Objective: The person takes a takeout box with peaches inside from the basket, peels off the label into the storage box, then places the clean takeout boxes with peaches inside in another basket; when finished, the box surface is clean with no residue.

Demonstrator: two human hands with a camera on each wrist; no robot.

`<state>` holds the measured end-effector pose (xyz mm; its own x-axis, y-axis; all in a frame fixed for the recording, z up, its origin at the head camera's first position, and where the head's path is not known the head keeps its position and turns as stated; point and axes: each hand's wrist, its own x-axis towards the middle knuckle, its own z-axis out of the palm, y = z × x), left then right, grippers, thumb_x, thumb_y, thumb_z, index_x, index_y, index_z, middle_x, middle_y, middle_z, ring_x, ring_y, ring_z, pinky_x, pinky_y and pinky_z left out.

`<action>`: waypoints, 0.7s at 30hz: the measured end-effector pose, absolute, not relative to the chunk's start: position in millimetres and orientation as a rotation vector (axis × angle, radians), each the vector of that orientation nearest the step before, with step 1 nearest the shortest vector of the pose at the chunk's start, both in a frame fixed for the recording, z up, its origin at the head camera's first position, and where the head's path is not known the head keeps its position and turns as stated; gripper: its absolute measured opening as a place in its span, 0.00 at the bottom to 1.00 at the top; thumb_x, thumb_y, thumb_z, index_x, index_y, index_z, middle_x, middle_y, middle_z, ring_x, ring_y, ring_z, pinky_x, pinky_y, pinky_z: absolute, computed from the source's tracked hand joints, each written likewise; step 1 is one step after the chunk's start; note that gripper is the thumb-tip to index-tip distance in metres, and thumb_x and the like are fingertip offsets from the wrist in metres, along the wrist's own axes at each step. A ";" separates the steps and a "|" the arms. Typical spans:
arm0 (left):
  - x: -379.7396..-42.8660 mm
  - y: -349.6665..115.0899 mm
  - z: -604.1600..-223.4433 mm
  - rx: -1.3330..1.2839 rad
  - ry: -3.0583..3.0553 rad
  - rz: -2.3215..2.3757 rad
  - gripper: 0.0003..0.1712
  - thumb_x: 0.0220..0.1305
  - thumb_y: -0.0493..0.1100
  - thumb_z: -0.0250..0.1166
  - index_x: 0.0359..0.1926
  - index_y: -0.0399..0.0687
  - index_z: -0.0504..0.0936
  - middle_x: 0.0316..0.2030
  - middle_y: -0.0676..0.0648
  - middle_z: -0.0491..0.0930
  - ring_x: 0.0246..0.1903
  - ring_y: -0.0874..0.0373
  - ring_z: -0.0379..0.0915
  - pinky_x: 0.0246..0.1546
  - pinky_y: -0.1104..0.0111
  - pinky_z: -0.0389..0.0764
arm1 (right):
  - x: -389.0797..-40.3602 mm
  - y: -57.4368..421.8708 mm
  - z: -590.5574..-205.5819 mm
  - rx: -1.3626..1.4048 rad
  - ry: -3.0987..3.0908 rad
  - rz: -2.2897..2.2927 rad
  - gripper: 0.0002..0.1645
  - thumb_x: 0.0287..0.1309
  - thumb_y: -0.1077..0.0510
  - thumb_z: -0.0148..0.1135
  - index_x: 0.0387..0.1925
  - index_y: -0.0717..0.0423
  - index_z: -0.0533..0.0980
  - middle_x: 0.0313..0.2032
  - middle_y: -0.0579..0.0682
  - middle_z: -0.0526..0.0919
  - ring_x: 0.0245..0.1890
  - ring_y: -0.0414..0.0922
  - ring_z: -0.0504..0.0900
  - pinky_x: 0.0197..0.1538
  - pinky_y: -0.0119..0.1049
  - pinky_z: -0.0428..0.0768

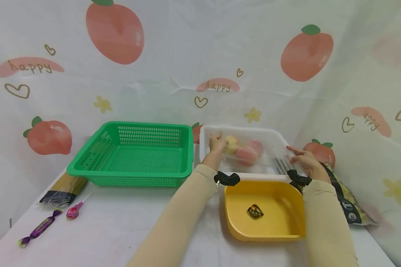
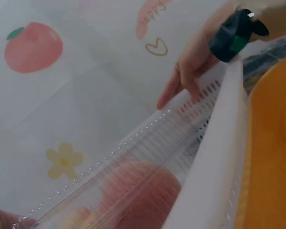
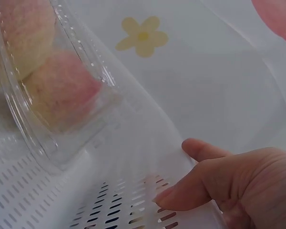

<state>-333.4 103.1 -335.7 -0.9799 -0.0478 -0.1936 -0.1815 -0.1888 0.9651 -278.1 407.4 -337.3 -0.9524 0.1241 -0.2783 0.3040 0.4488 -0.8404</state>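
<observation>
Several pink and yellow peaches (image 1: 247,156) lie in a clear plastic box (image 3: 69,143) inside the white basket (image 1: 267,132). My left hand (image 1: 217,144) reaches over the basket's left part and pinches the left end of the box; only its fingertips show at the lower left corner of the left wrist view. With my right hand (image 1: 305,160) I grip the basket's right rim. The right thumb (image 3: 181,193) lies inside, over the slotted wall, and the forefinger reaches along the rim.
Left of the white basket stands a green basket (image 1: 143,180). A yellow basin (image 1: 274,230) with a small dark packet (image 1: 255,211) sits in front. Noodles (image 1: 63,189), a lollipop (image 1: 74,210) and a purple-wrapped candy (image 1: 41,227) lie left; a dark bag (image 1: 347,200) lies right.
</observation>
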 end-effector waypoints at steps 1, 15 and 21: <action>-332.3 104.4 -335.8 -0.269 1.959 2.320 0.34 0.58 0.28 0.57 0.66 0.50 0.66 0.68 0.53 0.61 0.28 0.63 0.59 0.18 0.79 0.58 | -278.2 406.9 -337.6 0.375 2.514 -1.517 0.42 0.56 0.64 0.55 0.70 0.49 0.50 0.73 0.59 0.37 0.71 0.62 0.42 0.68 0.64 0.46; -323.9 104.8 -339.7 -0.054 2.007 2.079 0.35 0.61 0.32 0.53 0.70 0.45 0.57 0.71 0.46 0.53 0.70 0.45 0.46 0.68 0.50 0.54 | -280.2 402.2 -335.9 0.264 2.506 -1.464 0.43 0.56 0.64 0.55 0.70 0.49 0.49 0.73 0.60 0.38 0.71 0.64 0.40 0.66 0.67 0.46; -318.4 101.5 -331.9 -0.009 2.000 2.090 0.36 0.63 0.36 0.54 0.71 0.46 0.54 0.72 0.48 0.49 0.72 0.48 0.43 0.70 0.51 0.50 | -282.6 401.0 -336.7 0.253 2.497 -1.487 0.44 0.55 0.64 0.56 0.70 0.50 0.50 0.73 0.59 0.36 0.71 0.64 0.38 0.67 0.66 0.46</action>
